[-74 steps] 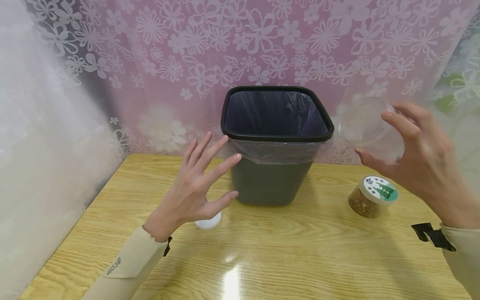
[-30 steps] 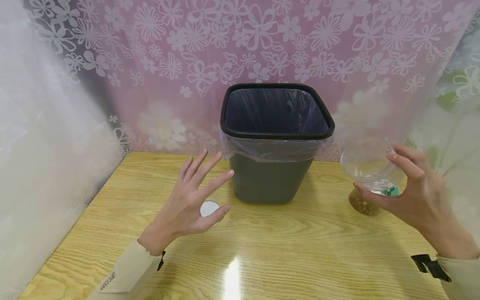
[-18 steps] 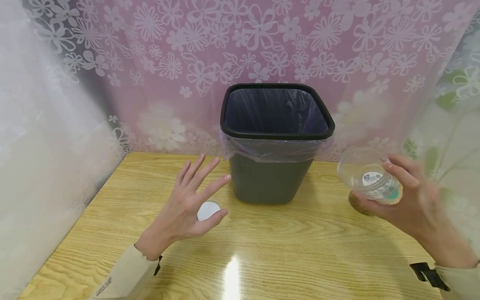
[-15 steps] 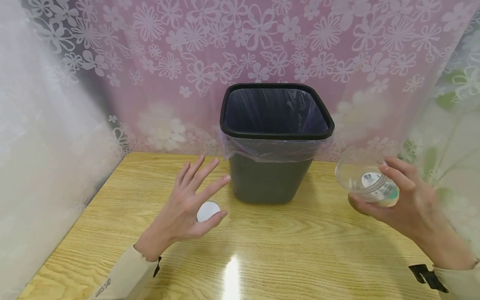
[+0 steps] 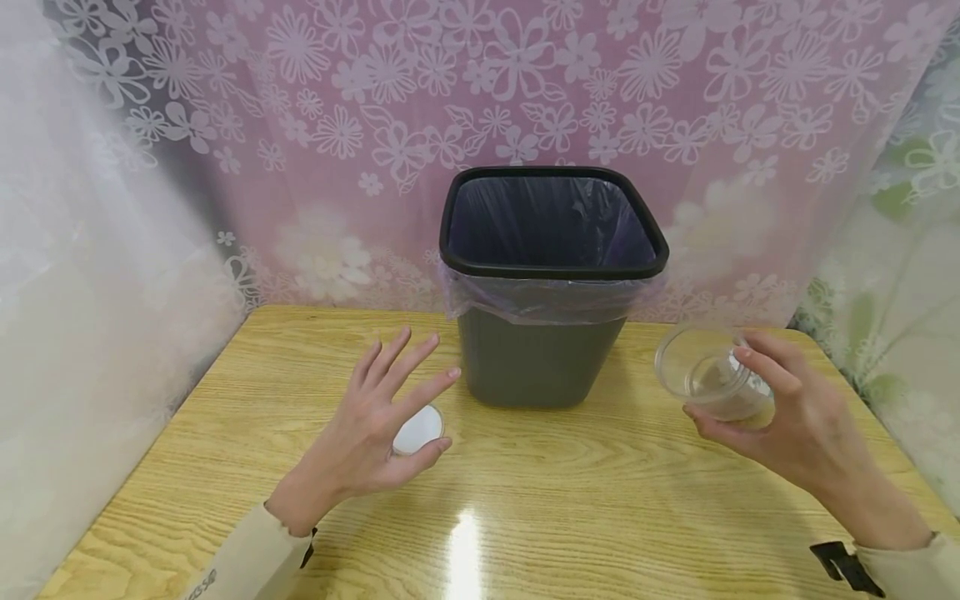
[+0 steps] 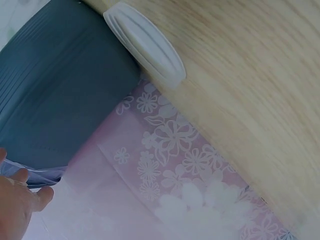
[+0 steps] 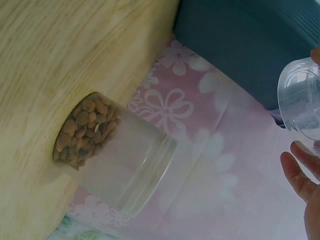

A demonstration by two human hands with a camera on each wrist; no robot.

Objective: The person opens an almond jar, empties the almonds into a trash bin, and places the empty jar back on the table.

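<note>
My right hand point(image 5: 802, 425) grips an empty clear plastic jar point(image 5: 693, 367), its round mouth tipped toward the bin. In the right wrist view the fingers point(image 7: 297, 175) curl at the jar's side. Behind it in the head view, a second jar is mostly hidden; the right wrist view shows this lidded jar point(image 7: 117, 150), part-filled with brown nut-like pieces, standing on the table. My left hand point(image 5: 367, 425) holds nothing, fingers spread above a round white lid point(image 5: 420, 429). That lid point(image 6: 145, 45) lies beside the bin in the left wrist view.
A dark grey trash bin point(image 5: 536, 358) with a black rim and a thin plastic liner point(image 5: 555, 300) stands between the hands at the back of the wooden table point(image 5: 540, 508). Pink flowered curtain point(image 5: 337, 167) hangs directly behind it, with pale sheets at both sides.
My right hand has brought the clear jar down and leftward, from beside the bin's rim to low over the table, in front of the filled jar. My left hand has sunk slightly, away from the rim.
</note>
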